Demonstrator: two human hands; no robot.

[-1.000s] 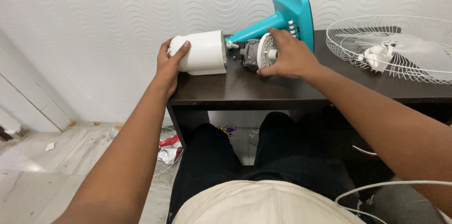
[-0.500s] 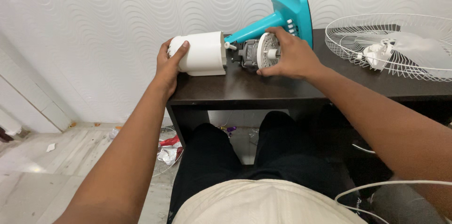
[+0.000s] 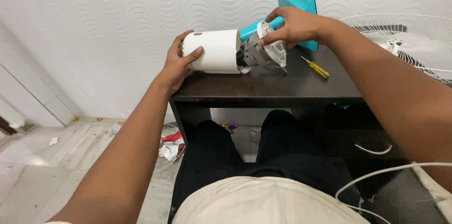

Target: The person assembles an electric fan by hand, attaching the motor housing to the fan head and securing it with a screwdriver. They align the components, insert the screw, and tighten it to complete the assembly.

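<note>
Hands grip fan parts over a dark counter.
Left hand clasps the white housing; right hand fingers pinch the motor.

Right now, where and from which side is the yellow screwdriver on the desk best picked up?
Probably by its yellow handle, from above. The yellow screwdriver lies flat and slanted on the dark desk, apart from the fan motor that the right hand holds; nothing covers it, and the handle is its thickest part.

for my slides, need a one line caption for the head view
Left hand grips white cylindrical plastic cover; right hand holds grey fan motor above dark wooden table.
</note>
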